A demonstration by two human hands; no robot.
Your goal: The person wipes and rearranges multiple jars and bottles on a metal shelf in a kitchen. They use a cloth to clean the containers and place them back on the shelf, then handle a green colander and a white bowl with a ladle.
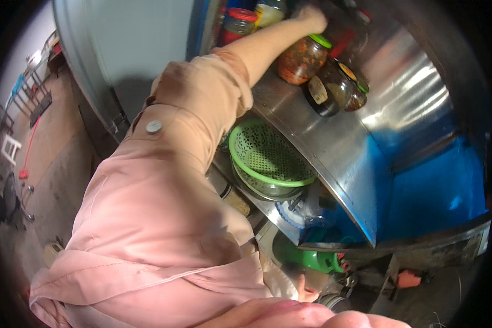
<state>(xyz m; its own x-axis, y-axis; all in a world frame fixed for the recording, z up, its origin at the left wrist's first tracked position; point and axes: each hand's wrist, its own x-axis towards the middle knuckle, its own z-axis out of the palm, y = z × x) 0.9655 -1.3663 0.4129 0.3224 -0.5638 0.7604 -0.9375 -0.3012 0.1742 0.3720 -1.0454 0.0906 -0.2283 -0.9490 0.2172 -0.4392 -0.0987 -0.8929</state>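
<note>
My left arm, in a pink sleeve, stretches up into a stainless steel cabinet. At its end my left hand (pixel 311 19) is blurred among jars on the upper shelf (pixel 295 117); its fingers are not clear. Just below it stands a glass jar with a green lid (pixel 302 61), filled with reddish food. Beside that are a glass jar with dark contents (pixel 344 90) and a small dark jar with a pale label (pixel 321 97). A red-lidded jar (pixel 238 26) and a yellow-labelled jar (pixel 270 13) are behind my forearm. Low down, part of my right hand (pixel 307 292) shows, mostly hidden by clothing.
Under the shelf, a green colander (pixel 268 156) rests in a bowl, near a blue-and-white dish (pixel 290 214). Blue film (pixel 437 186) covers the cabinet's right side. A grey door panel (pixel 139 44) stands at left. A green plastic container (pixel 318 261) is lower down; a white stool (pixel 10 150) is far left.
</note>
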